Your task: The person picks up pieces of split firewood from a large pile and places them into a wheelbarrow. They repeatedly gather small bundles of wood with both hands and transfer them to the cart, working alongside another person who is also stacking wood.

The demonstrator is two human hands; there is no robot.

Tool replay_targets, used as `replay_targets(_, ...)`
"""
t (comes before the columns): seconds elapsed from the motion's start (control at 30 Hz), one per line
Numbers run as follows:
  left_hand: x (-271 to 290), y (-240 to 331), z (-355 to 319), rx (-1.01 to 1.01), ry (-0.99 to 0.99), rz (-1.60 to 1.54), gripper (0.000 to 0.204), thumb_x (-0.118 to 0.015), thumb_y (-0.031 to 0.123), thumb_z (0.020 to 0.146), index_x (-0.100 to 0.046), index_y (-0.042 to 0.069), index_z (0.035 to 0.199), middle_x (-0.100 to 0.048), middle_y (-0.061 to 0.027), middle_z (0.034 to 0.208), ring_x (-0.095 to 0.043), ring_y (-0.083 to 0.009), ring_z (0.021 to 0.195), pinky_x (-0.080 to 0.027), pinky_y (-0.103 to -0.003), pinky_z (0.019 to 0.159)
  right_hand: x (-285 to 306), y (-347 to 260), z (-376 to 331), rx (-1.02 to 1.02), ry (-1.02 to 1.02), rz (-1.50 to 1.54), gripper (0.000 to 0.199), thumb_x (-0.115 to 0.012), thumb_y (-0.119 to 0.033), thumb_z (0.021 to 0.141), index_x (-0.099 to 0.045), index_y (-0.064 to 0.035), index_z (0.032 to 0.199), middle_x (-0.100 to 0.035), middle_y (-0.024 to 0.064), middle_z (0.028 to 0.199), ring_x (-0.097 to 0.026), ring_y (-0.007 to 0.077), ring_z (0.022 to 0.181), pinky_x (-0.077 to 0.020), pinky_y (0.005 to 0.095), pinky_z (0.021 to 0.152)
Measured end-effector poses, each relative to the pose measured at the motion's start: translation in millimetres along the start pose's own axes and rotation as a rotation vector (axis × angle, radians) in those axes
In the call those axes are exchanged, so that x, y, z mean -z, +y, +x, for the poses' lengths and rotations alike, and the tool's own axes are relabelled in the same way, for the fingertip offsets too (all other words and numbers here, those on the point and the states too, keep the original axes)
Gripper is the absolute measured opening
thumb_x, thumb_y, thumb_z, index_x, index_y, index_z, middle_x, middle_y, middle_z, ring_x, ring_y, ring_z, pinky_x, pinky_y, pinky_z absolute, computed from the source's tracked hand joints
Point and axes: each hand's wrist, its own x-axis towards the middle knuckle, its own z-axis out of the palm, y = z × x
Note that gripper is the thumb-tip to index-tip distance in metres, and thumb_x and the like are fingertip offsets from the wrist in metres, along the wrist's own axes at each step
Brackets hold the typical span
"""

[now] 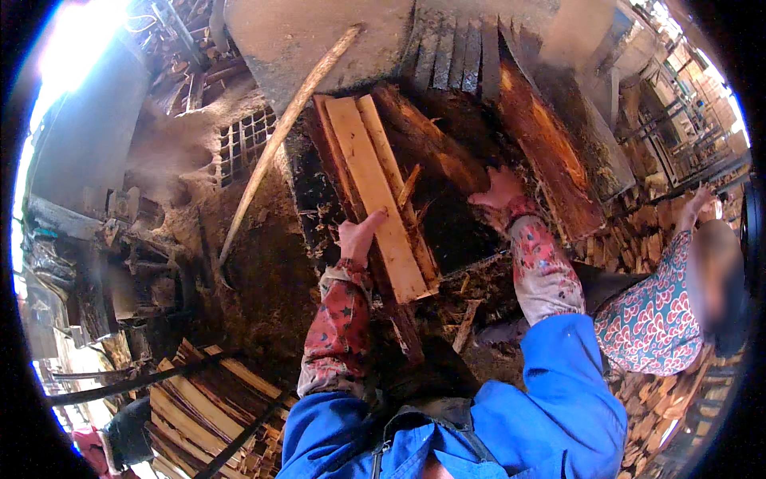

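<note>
My left hand [359, 237] grips the left edge of a pale sawn board [371, 180], thumb over its top and fingers curled at the side. This board lies lengthwise on a dark surface, overlapping a narrower strip [379, 132] on its right and a bark-edged piece [329, 148] on its left. A split sliver [409, 185] sticks up beside it. My right hand [499, 191] is open, fingers spread, at the near end of a rough brown bark slab [435, 144]. Whether it presses on the slab I cannot tell.
A wide reddish bark slab [550, 152] leans at the right. A long curved pole [291, 120] stands to the left. Stacked boards [199, 407] lie at lower left behind a dark bar. Another person in a patterned top [650, 327] is close on the right, beside piled wood pieces [646, 423].
</note>
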Motion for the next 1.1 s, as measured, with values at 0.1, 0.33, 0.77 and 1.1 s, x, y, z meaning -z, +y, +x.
replay_targets(0.1,-6,0,6,-0.024,-0.039,-0.09,0.034,-0.079,0.016,0.073,-0.069,-0.008,0.095,-0.07,-0.0094,0.089,-0.067,-0.0163,0.075,-0.053,-0.029,0.068,1,-22,-20,0.045,-0.031,0.114,0.098,-0.075,-0.06,0.061,-0.045,-0.0017,0.134,-0.043,0.0276,0.135,-0.048,0.0428,0.12,-0.0422,0.0457,0.099)
replay_targets(0.33,-8,22,30,-0.003,0.036,0.005,0.038,-0.08,0.02,0.073,-0.068,-0.01,0.092,-0.07,-0.0109,0.089,-0.067,-0.0166,0.074,-0.053,-0.029,0.066,-8,-88,-47,0.16,0.0,0.552,0.07,-0.077,-0.041,0.068,-0.053,0.0018,0.118,-0.063,0.0232,0.109,-0.061,0.0376,0.103,-0.0484,0.0423,0.09)
replay_targets(0.77,34,-10,-31,-0.058,-0.183,-0.061,0.031,-0.077,0.016,0.077,-0.069,-0.008,0.095,-0.07,-0.0092,0.089,-0.067,-0.0148,0.074,-0.053,-0.028,0.066,-62,-120,-163,0.029,0.327,0.401,0.065,-0.078,-0.035,0.071,-0.053,0.0054,0.115,-0.062,0.0268,0.107,-0.061,0.0422,0.099,-0.0497,0.046,0.086)
replay_targets(1.1,36,-1,-36,-0.024,-0.159,0.062,0.032,-0.075,0.017,0.076,-0.069,-0.007,0.097,-0.07,-0.0086,0.088,-0.067,-0.0147,0.074,-0.054,-0.029,0.066,-51,-117,-166,0.054,0.401,0.643,0.035,-0.076,-0.021,0.075,-0.058,0.002,0.094,-0.062,0.0224,0.084,-0.059,0.0419,0.078,-0.0469,0.0475,0.068)
